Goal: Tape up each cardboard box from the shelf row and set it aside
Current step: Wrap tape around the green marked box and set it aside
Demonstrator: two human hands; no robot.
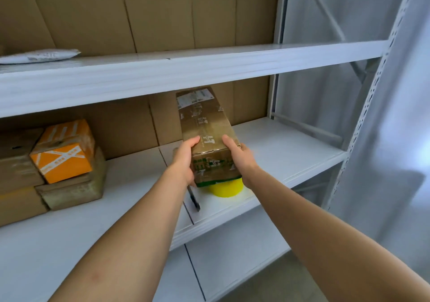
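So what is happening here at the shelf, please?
A person holds a long cardboard box with both hands, the left hand and the right hand gripping its near end above the middle shelf. A yellow tape roll sits just under the box. An orange box lies on other boxes at the left.

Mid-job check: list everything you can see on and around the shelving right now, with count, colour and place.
long cardboard box: 1, brown, held over the middle shelf
tape roll: 1, yellow, on the middle shelf under the box's near end
dark tool: 1, beside the roll; type unclear
orange box: 1, atop the left stack
brown boxes: several, stacked at left
mailer bag: 1, white, upper shelf
shelving: white metal
left hand: grip on the box's left side
right hand: grip on its right side
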